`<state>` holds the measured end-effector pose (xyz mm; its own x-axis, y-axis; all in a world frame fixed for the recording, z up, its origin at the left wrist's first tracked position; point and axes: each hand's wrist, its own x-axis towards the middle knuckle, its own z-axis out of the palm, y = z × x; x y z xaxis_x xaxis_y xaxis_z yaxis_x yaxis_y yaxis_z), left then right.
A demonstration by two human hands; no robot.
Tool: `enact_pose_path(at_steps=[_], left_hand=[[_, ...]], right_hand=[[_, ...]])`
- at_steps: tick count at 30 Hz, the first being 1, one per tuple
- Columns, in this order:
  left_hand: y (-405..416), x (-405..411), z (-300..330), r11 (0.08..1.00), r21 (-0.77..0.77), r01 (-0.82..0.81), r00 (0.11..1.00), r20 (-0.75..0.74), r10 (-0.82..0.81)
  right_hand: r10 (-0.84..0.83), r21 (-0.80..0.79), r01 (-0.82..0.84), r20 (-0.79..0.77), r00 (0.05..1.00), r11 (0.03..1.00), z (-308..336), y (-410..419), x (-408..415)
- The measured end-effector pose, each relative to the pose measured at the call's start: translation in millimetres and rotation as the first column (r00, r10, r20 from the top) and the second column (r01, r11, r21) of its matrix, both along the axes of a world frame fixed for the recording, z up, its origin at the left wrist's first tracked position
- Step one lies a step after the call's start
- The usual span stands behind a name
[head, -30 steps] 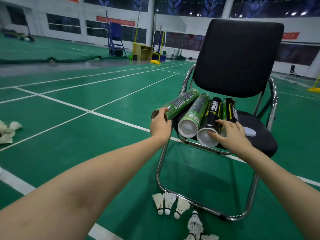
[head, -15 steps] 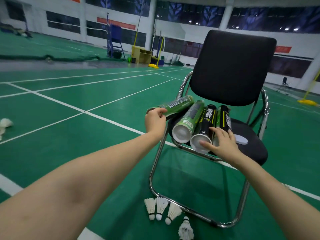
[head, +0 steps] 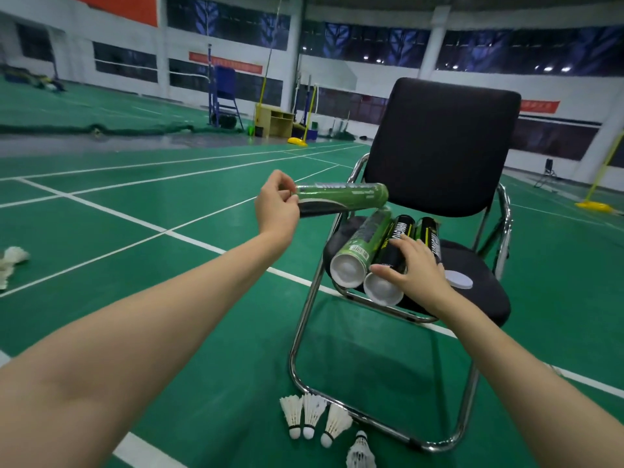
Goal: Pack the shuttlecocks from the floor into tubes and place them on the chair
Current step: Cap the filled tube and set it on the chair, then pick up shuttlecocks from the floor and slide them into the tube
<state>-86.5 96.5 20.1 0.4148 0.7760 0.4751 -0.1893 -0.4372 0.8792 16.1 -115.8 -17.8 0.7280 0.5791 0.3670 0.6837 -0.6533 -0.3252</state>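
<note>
Head view: left hand (head: pixel 277 207) pinches the near end of a green tube (head: pixel 341 199), held level above the chair's (head: pixel 472 282) left edge, probably to take it down for filling. Right hand (head: pixel 417 275) lies fingers spread across the three tubes on the seat (head: pixel 378 255), likely stopping them rolling. Loose shuttlecocks (head: pixel 312 417) wait on the floor near the chair frame, more far left (head: pixel 11 261). A white lid (head: pixel 457 279) rests on the seat.

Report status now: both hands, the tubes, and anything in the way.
Left hand grips green tube, lifted off chair. Right hand rests on black tube, three tubes on seat. Shuttlecocks on floor by chair legs.
</note>
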Motion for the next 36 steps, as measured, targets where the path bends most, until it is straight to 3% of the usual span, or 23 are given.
enact_pose_path(at_steps=[9, 16, 21, 24, 29, 34, 36], left_hand=[[-23, -7, 26, 0.975, -0.111, 0.193, 0.976, 0.126, -0.178], [-37, -5, 30, 0.875, -0.245, 0.418, 0.908, 0.152, -0.391], [-46, -7, 33, 0.735, -0.366, 0.571, 0.82, 0.213, -0.531], [-50, -5, 34, 0.701, -0.371, 0.609, 0.786, 0.165, -0.596], [-57, -6, 29, 0.668, -0.396, 0.63, 0.755, 0.113, -0.646], [-52, -9, 30, 0.661, -0.346, 0.666, 0.691, -0.048, -0.721], [-49, -11, 29, 0.627, -0.311, 0.714, 0.609, -0.166, -0.776]], right_hand=[[0.04, 0.197, -0.093, 0.256, 0.966, 0.976, 30, 1, -7], [-0.062, 0.048, 0.045, 0.449, 0.891, 0.998, 34, -21, -5], [0.006, -0.175, 0.154, 0.678, 0.735, 0.972, 31, -59, 3], [0.011, -0.179, 0.15, 0.677, 0.736, 0.972, 33, -80, 2], [0.053, -0.152, 0.02, 0.459, 0.887, 0.988, 29, -99, -18], [0.087, -0.216, 0.013, 0.445, 0.891, 0.976, 29, -116, -38], [0.073, -0.237, 0.03, 0.412, 0.908, 0.971, 26, -122, -44]])
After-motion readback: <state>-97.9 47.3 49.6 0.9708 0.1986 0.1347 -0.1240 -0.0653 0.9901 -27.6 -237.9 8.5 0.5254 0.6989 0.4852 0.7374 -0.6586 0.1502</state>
